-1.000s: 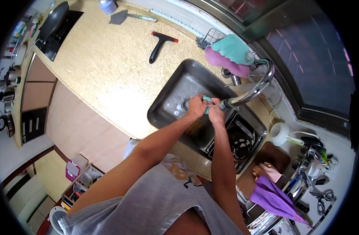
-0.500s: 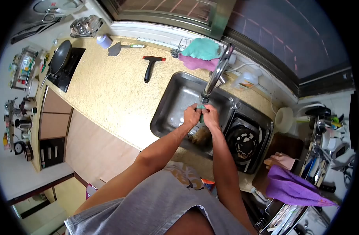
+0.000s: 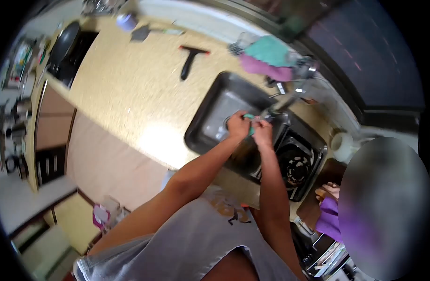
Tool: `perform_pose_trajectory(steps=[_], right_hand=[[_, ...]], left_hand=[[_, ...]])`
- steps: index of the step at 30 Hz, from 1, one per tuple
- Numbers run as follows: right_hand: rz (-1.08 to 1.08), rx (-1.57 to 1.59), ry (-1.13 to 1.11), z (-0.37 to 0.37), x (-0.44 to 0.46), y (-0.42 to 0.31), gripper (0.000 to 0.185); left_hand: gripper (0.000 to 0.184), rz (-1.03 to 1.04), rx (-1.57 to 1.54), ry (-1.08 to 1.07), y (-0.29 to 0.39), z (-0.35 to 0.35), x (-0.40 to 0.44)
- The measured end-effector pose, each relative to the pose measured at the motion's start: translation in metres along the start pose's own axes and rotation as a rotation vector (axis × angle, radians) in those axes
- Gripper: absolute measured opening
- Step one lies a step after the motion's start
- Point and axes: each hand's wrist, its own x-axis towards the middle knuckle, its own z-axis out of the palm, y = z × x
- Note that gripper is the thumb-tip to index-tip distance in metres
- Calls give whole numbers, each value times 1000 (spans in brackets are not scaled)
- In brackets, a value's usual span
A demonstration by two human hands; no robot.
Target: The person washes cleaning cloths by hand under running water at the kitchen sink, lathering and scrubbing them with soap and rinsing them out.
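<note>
Over the metal sink, my left hand and my right hand are close together, fingers closed on a small green cloth. Only bits of it show between the fingers, so its full shape is hidden. The faucet arches in from the back right, its spout end right beside my right hand. Below my wrists, something brownish lies in the sink, too blurred to name.
A black-handled squeegee and a scraper lie on the counter. Green and pink cloths hang behind the sink. A dark pan sits in the right basin. A large grey blur covers the right side.
The view has shifted and blurred. The faucet spout now points toward the right side of the sink, and my hands have followed it slightly right. A grey blur has appeared at right.
</note>
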Motion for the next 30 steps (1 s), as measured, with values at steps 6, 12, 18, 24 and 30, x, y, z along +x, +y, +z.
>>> perform_pose_trajectory(steps=[6, 12, 18, 24, 30], right_hand=[[368, 403, -113, 3, -12, -63, 36], [370, 608, -401, 4, 30, -39, 34], [185, 633, -674, 0, 39, -58, 26], [290, 456, -29, 10, 18, -95, 27], [273, 781, -140, 6, 8, -80, 31]], left_hand=[[19, -153, -103, 130, 19, -4, -6], [24, -240, -270, 116, 36, -4, -4], [23, -164, -359, -81, 51, -46, -3], [31, -468, -352, -18, -30, -38, 28], [37, -972, -1011, -513, -11, -32, 45]])
